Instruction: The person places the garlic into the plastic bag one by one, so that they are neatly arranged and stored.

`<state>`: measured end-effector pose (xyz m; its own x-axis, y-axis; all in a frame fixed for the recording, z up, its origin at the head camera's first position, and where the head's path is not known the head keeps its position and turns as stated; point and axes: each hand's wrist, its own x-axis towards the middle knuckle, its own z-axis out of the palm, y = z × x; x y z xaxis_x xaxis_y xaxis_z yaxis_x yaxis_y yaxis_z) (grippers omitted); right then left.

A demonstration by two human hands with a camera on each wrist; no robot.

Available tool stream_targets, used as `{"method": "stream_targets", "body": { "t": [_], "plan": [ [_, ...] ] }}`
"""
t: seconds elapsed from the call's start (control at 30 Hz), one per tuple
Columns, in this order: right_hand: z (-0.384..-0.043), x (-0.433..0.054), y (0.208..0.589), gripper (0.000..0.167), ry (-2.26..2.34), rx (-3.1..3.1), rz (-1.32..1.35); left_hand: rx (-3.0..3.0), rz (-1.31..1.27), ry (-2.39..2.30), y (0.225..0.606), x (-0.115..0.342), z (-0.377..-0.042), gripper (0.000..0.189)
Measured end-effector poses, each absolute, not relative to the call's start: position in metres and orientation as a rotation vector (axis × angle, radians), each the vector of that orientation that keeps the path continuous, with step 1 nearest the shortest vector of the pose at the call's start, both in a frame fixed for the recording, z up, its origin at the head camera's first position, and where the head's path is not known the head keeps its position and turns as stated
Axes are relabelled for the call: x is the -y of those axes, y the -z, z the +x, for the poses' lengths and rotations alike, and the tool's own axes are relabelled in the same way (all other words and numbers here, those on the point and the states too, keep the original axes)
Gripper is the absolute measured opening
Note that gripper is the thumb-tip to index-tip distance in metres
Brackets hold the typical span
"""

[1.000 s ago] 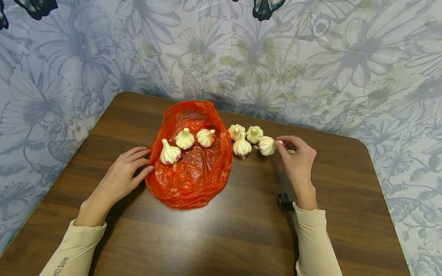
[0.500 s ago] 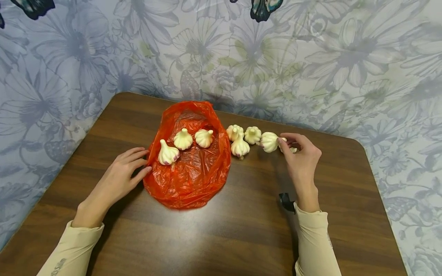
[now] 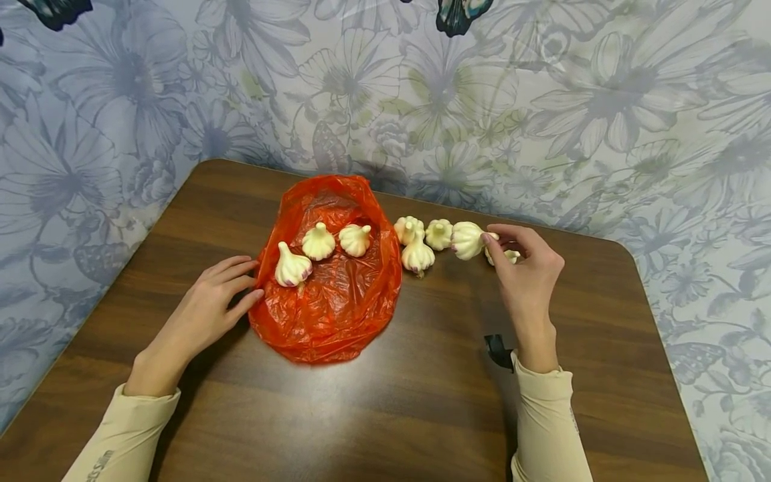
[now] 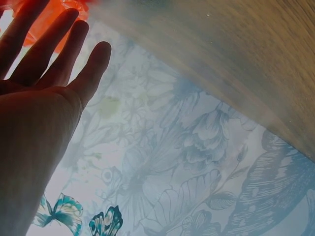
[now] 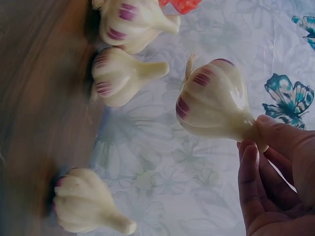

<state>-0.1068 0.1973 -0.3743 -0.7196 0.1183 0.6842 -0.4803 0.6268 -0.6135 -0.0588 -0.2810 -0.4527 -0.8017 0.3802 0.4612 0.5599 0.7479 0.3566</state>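
Observation:
My right hand (image 3: 533,268) pinches a white garlic bulb (image 3: 466,241) by its stem between thumb and fingertips. In the right wrist view this garlic bulb (image 5: 211,101), purple-streaked with a root tuft, hangs clear of the table. Fingers of my left hand (image 3: 207,304) lie nearly straight against the left edge of a red plastic bag (image 3: 328,335), spread open on the table. Inside the bag sit three garlic bulbs, the nearest one (image 3: 293,266) tipped to one side. The left wrist view shows the left hand's fingers (image 4: 47,54) extended near the red plastic.
Right of the bag, several garlic bulbs stand on the brown wooden table (image 3: 421,402), among them a front one (image 3: 418,257) and a back one (image 3: 438,234). Another bulb (image 3: 510,256) is partly hidden behind the right hand. A flower-patterned wall (image 3: 385,100) borders the table's far edge.
The right hand has raised its garlic bulb off the table, up and slightly back from where it was among the others. The left hand stays at the bag's edge.

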Motion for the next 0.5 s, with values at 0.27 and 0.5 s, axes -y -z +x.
{"method": "stream_targets", "body": {
  "t": [0.27, 0.5],
  "plan": [
    [-0.105, -0.189, 0.368, 0.014, -1.085, 2.107, 0.317, 2.578, -0.734, 0.694, 0.453, 0.280, -0.059, 0.025],
    [-0.101, -0.178, 0.361, 0.014, -1.092, 2.102, 0.329, 2.585, -0.732, 0.699, 0.453, 0.281, -0.059, 0.025]
  ]
}}
